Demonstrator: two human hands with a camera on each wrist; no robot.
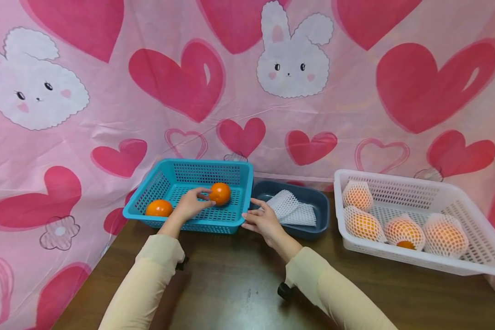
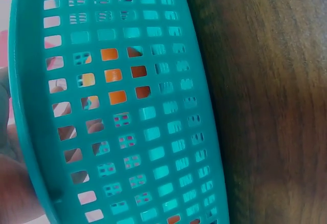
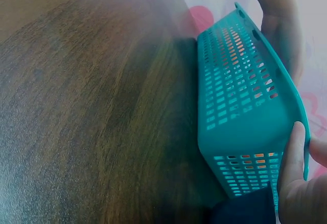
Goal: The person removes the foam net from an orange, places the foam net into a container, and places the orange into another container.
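In the head view, my left hand point(image 1: 193, 203) reaches over the near rim of a teal perforated basket point(image 1: 189, 223). Its thumb and fingers hold the left side of an orange point(image 1: 220, 194) inside. Another orange point(image 1: 159, 208) lies in the basket's near left corner. At the near right corner, my right hand point(image 1: 266, 223) pinches the basket's rim; the right wrist view shows a finger point(image 3: 292, 155) against the outer wall. Through the holes of the basket wall point(image 2: 148, 114) in the left wrist view, orange skin and parts of fingers show.
A dark blue tray point(image 1: 322, 215) with white foam net sleeves point(image 1: 299, 214) stands right of the teal basket. Farther right, a white basket point(image 1: 400, 261) holds several net-wrapped oranges point(image 1: 363, 223). All stand on a brown wooden table point(image 1: 231, 284) before a pink patterned cloth point(image 1: 247, 105).
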